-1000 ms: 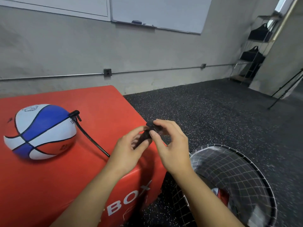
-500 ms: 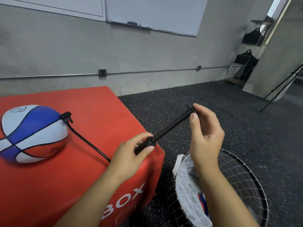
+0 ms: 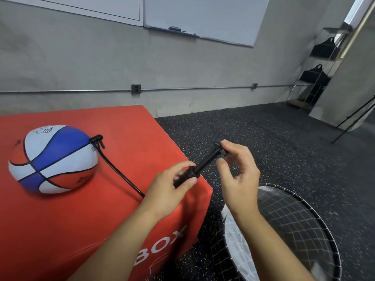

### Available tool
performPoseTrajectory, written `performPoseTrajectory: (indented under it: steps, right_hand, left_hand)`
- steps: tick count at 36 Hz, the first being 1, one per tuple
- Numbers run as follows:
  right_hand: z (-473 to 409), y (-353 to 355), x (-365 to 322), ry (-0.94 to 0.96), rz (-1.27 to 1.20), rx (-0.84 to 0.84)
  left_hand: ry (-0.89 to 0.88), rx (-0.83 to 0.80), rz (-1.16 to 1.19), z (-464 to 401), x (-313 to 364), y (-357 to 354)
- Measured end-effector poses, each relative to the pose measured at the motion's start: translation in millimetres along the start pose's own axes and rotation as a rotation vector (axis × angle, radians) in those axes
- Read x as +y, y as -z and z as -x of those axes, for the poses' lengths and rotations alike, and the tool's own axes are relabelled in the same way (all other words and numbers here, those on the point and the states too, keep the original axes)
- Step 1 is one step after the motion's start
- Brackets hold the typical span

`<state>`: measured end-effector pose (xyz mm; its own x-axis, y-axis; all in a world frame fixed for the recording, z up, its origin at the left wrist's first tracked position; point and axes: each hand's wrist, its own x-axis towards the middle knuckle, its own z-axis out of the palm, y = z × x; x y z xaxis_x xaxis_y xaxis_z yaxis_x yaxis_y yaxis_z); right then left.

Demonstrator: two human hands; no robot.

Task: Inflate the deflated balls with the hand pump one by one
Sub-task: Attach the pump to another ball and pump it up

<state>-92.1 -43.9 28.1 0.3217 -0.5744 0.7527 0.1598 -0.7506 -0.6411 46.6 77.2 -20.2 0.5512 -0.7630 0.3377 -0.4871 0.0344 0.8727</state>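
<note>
A red, white and blue ball [image 3: 52, 159] lies on the red box [image 3: 81, 230] at the left, looking partly soft. A black hose [image 3: 119, 173] runs from a connector at the ball's right side to the black hand pump [image 3: 203, 164]. My left hand [image 3: 168, 187] grips the pump's barrel over the box's right corner. My right hand [image 3: 237, 169] pinches the handle at the top of the pump's rod, which is partly drawn out and slants up to the right.
A round black mesh basket [image 3: 304, 209] stands on the dark speckled floor at the lower right, with white material inside. A grey wall with whiteboards is behind the box. Metal shelves with black bags stand at the far right.
The pump rod was pushed in one second ago, was drawn far out half a second ago, and now my right hand has moved back towards the barrel, shortening the rod.
</note>
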Motion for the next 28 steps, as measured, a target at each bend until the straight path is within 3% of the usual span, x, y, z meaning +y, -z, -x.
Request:
performPoseTrajectory:
  steps: [15, 23, 28]
  right_hand:
    - [20, -43, -6, 0.064, 0.034, -0.209]
    - [12, -34, -8, 0.03, 0.01, -0.146]
    - [-10, -10, -11, -0.056, -0.094, 0.071]
  left_hand:
    - [0.02, 0.042, 0.162, 1, 0, 20]
    - [-0.01, 0.033, 0.111, 4, 3, 18]
    - [-0.017, 0.008, 0.015, 4, 3, 5]
